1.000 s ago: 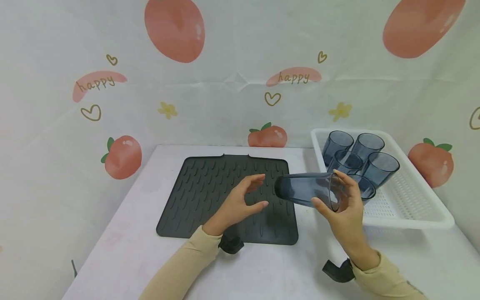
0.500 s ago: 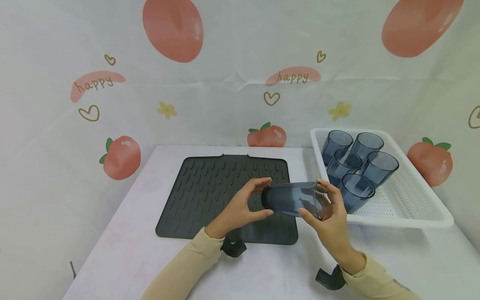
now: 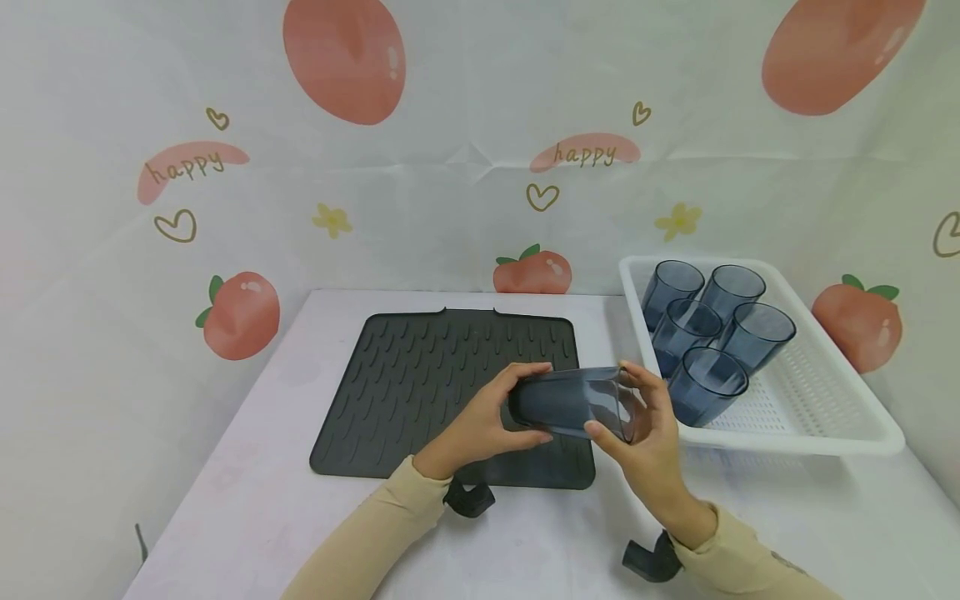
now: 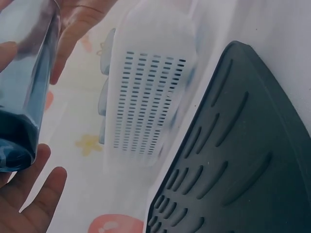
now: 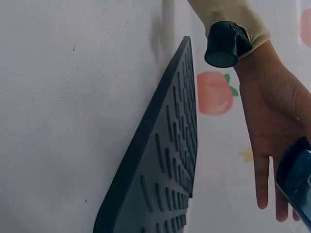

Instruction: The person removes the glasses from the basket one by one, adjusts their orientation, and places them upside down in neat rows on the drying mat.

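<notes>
A blue-tinted drinking glass [image 3: 558,400] lies sideways in the air between both hands, overlapping the right part of the mat in the head view. My right hand [image 3: 654,442] grips its rim end, thumb below and fingers above. At the base end, my left hand [image 3: 480,425] holds it between thumb and fingers. The left wrist view has the glass [image 4: 24,92] at its left edge, the left hand [image 4: 34,204] under it. In the right wrist view, the left hand [image 5: 272,107] reaches behind the glass base [image 5: 294,179]; the right hand is out of that view.
A black ribbed drying mat [image 3: 420,392] lies flat on the white table [image 3: 247,500]. To its right stands a white perforated basket [image 3: 840,444] with several similar glasses [image 3: 708,387] leaning in its left half. A printed cloth [image 3: 442,225] hangs behind.
The right hand has carried the glass leftward, away from the basket, to the left hand. The left hand, earlier apart from it, now holds its base end.
</notes>
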The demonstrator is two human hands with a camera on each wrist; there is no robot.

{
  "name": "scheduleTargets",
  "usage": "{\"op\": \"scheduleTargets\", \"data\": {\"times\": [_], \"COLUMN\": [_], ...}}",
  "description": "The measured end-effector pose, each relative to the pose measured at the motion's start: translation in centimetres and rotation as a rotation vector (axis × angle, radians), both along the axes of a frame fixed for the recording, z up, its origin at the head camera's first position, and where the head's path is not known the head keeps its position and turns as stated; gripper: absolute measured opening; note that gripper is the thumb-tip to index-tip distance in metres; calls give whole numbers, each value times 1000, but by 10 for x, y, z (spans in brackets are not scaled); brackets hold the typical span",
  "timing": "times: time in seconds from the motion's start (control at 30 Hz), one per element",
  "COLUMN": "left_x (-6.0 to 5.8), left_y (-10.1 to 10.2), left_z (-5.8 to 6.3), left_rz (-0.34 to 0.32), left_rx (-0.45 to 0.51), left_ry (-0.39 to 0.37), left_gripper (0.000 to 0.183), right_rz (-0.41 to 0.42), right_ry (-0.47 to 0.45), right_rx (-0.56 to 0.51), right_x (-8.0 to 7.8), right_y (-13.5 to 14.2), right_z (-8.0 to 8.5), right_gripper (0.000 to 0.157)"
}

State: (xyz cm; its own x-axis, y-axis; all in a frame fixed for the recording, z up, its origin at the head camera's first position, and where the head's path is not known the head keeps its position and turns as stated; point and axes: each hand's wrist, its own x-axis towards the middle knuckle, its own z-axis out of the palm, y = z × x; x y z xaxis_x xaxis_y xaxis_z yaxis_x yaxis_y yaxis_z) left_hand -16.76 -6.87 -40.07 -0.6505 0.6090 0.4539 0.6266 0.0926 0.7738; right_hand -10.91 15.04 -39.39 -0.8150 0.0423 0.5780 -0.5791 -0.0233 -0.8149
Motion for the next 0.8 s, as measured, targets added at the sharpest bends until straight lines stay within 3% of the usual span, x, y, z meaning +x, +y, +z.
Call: {"op": "scheduleTargets", "data": {"times": [0.37, 0.57, 0.8], "left_x": [1, 2, 0], "left_y": [0, 0, -3], "left_z": [-5, -10, -15], "left_rz": [31, 32, 47], "left_rx": [14, 68, 133], "left_ry": [-16, 12, -20], "left_gripper": [80, 80, 81], "right_rz": [21, 114, 212], "right_ry": [-12, -11, -9], "right_rx": [-20, -39, -6], "right_x": [0, -3, -8], "right_y": [-1, 2, 9], "right_z": [-2, -3, -2], "right_gripper": [75, 73, 78]}}
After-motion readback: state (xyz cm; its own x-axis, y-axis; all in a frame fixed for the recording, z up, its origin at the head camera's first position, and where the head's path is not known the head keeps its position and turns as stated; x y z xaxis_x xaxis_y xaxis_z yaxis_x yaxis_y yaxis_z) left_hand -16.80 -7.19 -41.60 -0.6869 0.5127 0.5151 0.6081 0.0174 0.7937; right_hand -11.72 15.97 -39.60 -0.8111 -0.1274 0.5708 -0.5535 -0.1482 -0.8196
